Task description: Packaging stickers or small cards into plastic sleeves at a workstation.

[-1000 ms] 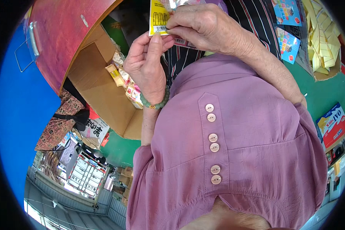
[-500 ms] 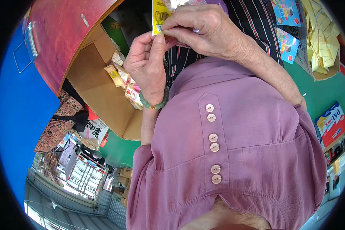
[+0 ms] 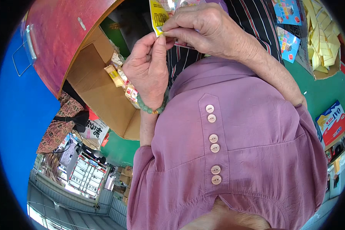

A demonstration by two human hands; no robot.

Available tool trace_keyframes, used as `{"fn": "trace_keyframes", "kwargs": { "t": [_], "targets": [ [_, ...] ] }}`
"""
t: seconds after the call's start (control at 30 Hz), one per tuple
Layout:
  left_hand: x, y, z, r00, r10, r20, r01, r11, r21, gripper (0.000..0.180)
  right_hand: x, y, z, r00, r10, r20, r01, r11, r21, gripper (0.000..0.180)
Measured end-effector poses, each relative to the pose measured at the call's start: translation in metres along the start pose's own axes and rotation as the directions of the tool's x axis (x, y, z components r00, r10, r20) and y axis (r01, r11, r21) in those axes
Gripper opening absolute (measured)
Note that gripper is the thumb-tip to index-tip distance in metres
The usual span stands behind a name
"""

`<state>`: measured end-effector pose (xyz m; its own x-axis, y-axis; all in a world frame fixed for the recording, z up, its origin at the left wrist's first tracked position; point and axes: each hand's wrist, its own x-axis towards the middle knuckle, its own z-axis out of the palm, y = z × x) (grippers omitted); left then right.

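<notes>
A flat printed packet (image 3: 159,16), yellow along one edge and pink and purple farther over, is held at the top of the view above my lap. My right hand (image 3: 209,28) reaches across it, thumb and index finger pinched on its yellow corner. At that same corner, my left hand (image 3: 149,65) has its thumb and fingertips pressed together. A green bead bracelet (image 3: 152,109) circles my left wrist. The fingers of my right hand cover part of the packet, and its upper part runs out of the picture.
Left of my hands, an open cardboard box (image 3: 92,92) holds several small printed packs (image 3: 117,76). Above it curves a red tabletop (image 3: 61,34). On the right lie blue printed cards (image 3: 286,44), a carton of yellow paper strips (image 3: 320,42) and a red and blue box (image 3: 333,124).
The packet's yellow corner has tilted a little and shifted slightly. Both hands keep their pinch on it, with my left hand turned marginally.
</notes>
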<state>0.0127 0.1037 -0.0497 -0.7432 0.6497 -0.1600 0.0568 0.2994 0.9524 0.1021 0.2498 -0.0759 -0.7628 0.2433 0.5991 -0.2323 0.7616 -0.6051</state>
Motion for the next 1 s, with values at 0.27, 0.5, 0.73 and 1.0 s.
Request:
{"fn": "trace_keyframes", "kwargs": {
  "t": [0.27,0.5,0.73,1.0],
  "targets": [
    [0.000,-0.007,-0.001,0.989,0.143,-0.020,-0.134,0.959,0.251,0.006,0.000,0.002,0.000,0.999,-0.041,0.019,0.042,0.999,-0.008,0.006],
    [0.003,-0.012,-0.002,0.969,0.247,0.006,-0.232,0.901,0.368,0.006,-0.002,0.002,0.002,0.999,-0.048,-0.002,0.048,0.998,-0.039,0.007],
    [0.002,-0.011,0.001,0.974,0.227,-0.009,-0.209,0.911,0.356,0.005,-0.007,0.006,0.007,0.984,0.163,0.070,-0.175,0.951,0.253,0.007],
    [0.001,-0.009,0.002,0.996,0.076,-0.049,-0.063,0.973,0.222,0.007,-0.007,0.010,0.009,0.913,0.349,0.210,-0.407,0.756,0.512,0.007]
  ]
}}
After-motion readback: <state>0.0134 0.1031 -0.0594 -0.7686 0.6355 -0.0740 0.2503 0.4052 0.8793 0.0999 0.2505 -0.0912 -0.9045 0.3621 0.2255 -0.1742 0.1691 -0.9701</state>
